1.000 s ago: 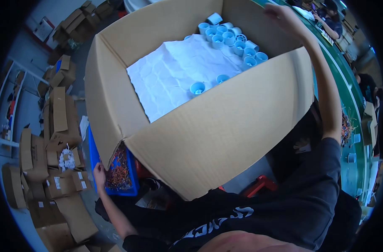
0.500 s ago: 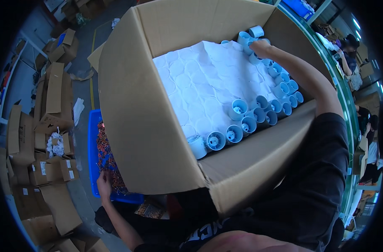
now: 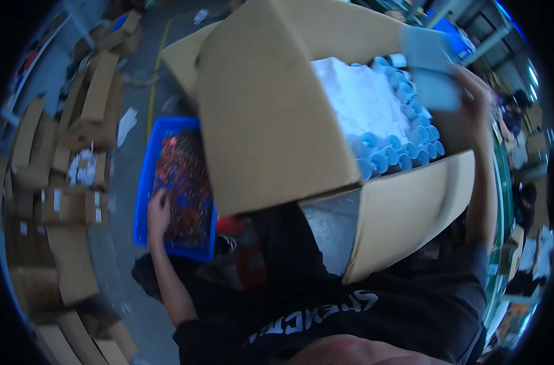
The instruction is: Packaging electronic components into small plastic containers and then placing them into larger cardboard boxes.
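Note:
In my right hand point(image 3: 476, 100) is a pale blue cylindrical piece point(image 3: 434, 73), raised at the carton's right side and blurred by motion. My left hand point(image 3: 159, 216) reaches into a blue plastic bin point(image 3: 142, 201) on the left. Its fingers are drawn together over a pile of small parts with red, orange and blue wires point(image 3: 189, 176); anything between them is too small to make out. Pale blue cups point(image 3: 405, 91) stand along the near and right sides inside a large cardboard carton point(image 3: 265, 115). White sheeting point(image 3: 359, 100) covers the rest of that layer.
A carton flap point(image 3: 411, 207) folds out toward my body. Opened cardboard boxes point(image 3: 82, 207) fill the floor at left, some holding white crumpled material point(image 3: 83, 167). A green-edged bench point(image 3: 502, 182) runs along the right, with other people point(image 3: 513, 112) beyond it.
My right hand has come up from the carton's far right corner, now holding a pale blue cylinder. The view has shifted, showing more of the blue bin. My left hand stays at its parts.

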### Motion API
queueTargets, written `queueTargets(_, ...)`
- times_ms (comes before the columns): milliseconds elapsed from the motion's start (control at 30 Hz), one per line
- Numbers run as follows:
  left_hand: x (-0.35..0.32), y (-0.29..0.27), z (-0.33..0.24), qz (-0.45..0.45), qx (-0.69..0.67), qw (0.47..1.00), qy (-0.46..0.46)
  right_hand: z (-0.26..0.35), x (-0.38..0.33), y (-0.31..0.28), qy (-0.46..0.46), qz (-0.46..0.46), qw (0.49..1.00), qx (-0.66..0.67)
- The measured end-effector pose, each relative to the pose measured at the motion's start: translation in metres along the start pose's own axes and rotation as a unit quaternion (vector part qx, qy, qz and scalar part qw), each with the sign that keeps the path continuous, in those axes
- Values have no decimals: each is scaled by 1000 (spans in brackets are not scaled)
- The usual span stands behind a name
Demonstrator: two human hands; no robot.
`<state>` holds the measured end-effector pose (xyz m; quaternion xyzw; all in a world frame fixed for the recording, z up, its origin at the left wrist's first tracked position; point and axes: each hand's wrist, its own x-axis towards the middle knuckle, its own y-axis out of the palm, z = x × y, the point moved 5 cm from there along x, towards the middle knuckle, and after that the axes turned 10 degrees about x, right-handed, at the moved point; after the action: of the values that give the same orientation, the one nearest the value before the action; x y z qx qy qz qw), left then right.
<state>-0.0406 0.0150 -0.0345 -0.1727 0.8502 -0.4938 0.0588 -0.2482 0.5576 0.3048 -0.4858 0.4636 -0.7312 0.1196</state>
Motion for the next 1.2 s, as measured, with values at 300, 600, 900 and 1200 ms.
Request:
queueTargets(300, -16, -26, -18, -23, -296, 954, 44, 317, -65, 146, -101, 10, 933, 346)
queueTargets(600, 12, -26, 52, -39, -198, 971, -130, 295, 58, 516, -82, 298, 945, 104)
queueTargets(900, 40, -7, 63, 41, -48, 990, -123, 311, 71, 556, -116, 466, 874, 72)
queueTargets(1200, 48, 19, 54, 16, 123, 986, -114, 251, 100, 548, -75, 382, 891, 235)
